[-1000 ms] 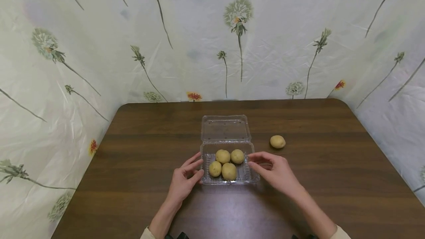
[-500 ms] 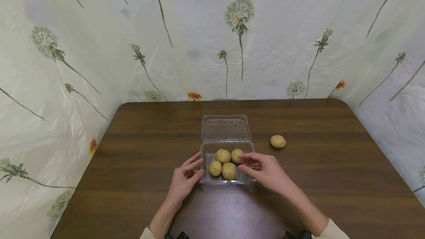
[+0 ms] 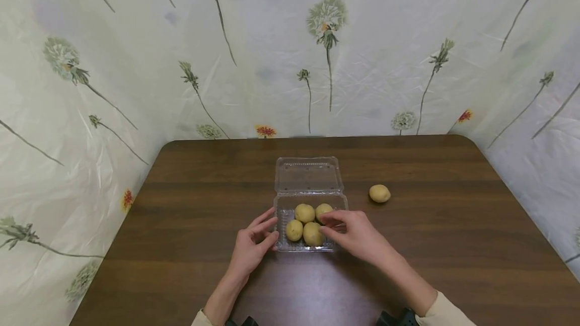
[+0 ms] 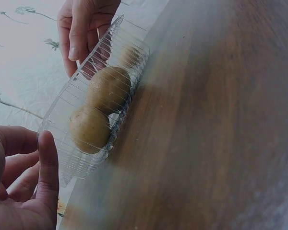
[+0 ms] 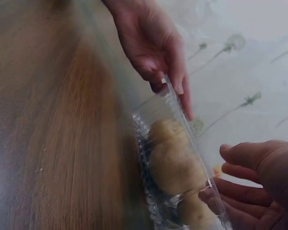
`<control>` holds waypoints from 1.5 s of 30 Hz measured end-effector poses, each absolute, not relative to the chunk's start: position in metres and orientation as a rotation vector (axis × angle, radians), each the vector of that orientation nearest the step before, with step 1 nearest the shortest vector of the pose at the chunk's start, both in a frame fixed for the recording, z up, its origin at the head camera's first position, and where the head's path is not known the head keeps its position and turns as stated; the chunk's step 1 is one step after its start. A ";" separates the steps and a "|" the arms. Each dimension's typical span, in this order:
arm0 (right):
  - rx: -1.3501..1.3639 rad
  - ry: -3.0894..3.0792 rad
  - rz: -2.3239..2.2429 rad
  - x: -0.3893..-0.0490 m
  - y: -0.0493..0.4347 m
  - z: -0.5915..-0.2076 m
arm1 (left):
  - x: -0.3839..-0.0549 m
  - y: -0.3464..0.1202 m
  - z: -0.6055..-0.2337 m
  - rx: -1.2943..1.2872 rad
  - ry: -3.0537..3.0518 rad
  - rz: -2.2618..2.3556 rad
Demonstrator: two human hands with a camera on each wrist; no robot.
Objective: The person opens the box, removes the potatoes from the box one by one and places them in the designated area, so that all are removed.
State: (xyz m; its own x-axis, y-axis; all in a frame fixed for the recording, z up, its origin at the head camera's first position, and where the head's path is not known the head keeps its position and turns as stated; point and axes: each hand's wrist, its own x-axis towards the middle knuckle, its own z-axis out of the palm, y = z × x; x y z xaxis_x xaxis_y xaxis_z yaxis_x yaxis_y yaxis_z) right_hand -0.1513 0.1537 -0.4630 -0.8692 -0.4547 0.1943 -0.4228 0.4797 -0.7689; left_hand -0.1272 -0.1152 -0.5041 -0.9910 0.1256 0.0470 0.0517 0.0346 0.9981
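A clear plastic clamshell container (image 3: pixel 284 210) stands on the table with its lid (image 3: pixel 308 177) laid back on the far side. Several round yellow potatoes (image 3: pixel 304 213) lie together inside. At the container's left side, my left hand (image 3: pixel 250 249) pinches the rim between thumb and index finger, as the left wrist view shows. My right hand (image 3: pixel 360 236) reaches over the right wall, fingertips beside the right-hand potatoes. Its thumb and fingers stand apart with nothing between them in the right wrist view; whether they touch a potato, I cannot tell.
One loose potato (image 3: pixel 379 193) lies on the brown wooden table (image 3: pixel 213 190), right of the container and beyond my right hand. A floral plastic curtain (image 3: pixel 272 64) surrounds the table's back and sides.
My right hand has moved left from the container's right rim to over the potatoes inside. The left hand, the container and the loose potato look unmoved.
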 end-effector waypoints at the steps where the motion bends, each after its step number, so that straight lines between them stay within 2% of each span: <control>1: -0.790 2.679 -1.352 -0.152 0.153 -0.463 | -0.127 -0.115 -0.504 0.190 2.222 2.137; 24: -0.712 2.789 -0.966 -0.155 0.135 -0.458 | -0.125 -0.115 -0.505 0.175 2.226 2.139; 45: -0.713 2.634 -1.100 -0.161 0.127 -0.466 | -0.125 -0.113 -0.503 0.207 2.213 2.175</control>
